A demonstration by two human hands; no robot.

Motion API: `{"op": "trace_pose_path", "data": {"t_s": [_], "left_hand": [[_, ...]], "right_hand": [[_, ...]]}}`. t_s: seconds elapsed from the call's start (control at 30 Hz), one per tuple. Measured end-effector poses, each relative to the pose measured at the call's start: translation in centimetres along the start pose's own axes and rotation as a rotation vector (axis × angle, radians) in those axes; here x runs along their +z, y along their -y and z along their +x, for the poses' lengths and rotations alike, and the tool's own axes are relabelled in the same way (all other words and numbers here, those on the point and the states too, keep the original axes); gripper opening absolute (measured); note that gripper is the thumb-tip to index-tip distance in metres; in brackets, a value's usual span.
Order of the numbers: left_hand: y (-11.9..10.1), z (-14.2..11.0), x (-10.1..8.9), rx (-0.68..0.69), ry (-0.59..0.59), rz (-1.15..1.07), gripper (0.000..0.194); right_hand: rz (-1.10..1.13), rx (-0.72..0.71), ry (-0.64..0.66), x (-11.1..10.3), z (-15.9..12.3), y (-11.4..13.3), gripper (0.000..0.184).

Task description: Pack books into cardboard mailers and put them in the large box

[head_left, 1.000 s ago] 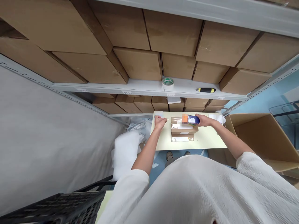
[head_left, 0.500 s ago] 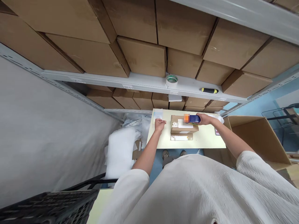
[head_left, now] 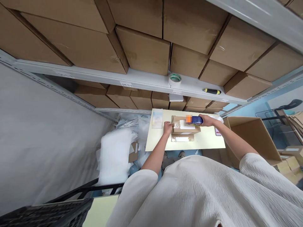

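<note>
Carton: there it sat on the tabletop, directly before the person, white label up!
Tape dispenser: blue body right over the carton's top; contact, couldn't tell.
Right hand: closed firmly round the dispenser's right end.
Left hand: fingers partly curled, close in at the carton's left end; any hold, too small to tell.
Taping: apparently the step under way.
Next move: seemed to call for a steadied carton and a level dispenser.
</note>
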State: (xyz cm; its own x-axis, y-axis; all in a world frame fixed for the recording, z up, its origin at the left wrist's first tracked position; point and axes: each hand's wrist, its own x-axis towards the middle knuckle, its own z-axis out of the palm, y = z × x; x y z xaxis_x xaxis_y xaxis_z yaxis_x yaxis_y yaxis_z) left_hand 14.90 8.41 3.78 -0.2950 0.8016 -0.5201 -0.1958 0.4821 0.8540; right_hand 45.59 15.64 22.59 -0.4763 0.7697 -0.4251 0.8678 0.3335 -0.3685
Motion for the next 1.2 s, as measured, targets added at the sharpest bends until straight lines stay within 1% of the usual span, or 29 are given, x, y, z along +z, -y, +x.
{"op": "trace_pose_path", "data": {"t_s": [0.13,0.27,0.33,0.47,0.57,0.63,0.7,0.8,0.87,0.93,1.0,1.1,1.2], "left_hand": [[0.1,0.2,0.5,-0.003,-0.001,0.03,0.037],[0.2,0.0,0.7,0.039,-0.093,0.062,0.042],[0.4,-0.4,0.5,0.075,-0.099,0.045,0.039],[0.0,-1.4,-0.2,0.132,0.008,-0.014,0.025],[-1.3,-2.2,-0.9,0.158,0.043,0.001,0.023],[-2.6,-2.8,-1.1,0.258,0.05,0.036,0.027],[-3.8,-3.3,-1.0,0.402,0.119,0.078,0.037],[-5.0,-3.8,-0.2,0.533,0.299,0.188,0.052],[-5.0,-3.9,0.2,0.595,0.374,0.284,0.063],[-4.7,-3.7,0.5,0.648,0.389,0.394,0.073],[-4.3,-3.5,0.5,0.669,0.39,0.552,0.08],[-4.2,-3.2,0.3,0.634,0.433,0.848,0.089],[-4.5,-3.1,0.3,0.605,0.469,1.025,0.094]], "right_hand": [[-0.016,0.025,0.004,0.1,0.0,0.0,0.045],[-0.022,0.031,-0.005,0.3,0.1,0.0,0.045],[-0.022,0.025,-0.016,0.5,0.1,-0.1,0.045],[-0.016,0.025,-0.021,0.6,0.0,-0.1,0.044],[-0.016,0.03,-0.013,0.7,0.0,-0.1,0.044],[-0.007,0.019,-0.02,0.8,0.0,0.0,0.044],[0.003,0.004,-0.04,0.9,-0.1,0.1,0.045],[0.002,-0.015,-0.076,1.0,-0.3,0.1,0.046],[-0.012,-0.019,-0.077,1.0,-0.4,0.2,0.043],[-0.046,-0.01,-0.047,0.7,-0.5,0.4,0.04],[-0.102,0.004,0.008,0.2,-0.5,0.8,0.041],[-0.202,0.014,0.091,-0.6,-0.6,1.4,0.042],[-0.265,0.008,0.14,-1.4,-0.8,1.6,0.043]]}}
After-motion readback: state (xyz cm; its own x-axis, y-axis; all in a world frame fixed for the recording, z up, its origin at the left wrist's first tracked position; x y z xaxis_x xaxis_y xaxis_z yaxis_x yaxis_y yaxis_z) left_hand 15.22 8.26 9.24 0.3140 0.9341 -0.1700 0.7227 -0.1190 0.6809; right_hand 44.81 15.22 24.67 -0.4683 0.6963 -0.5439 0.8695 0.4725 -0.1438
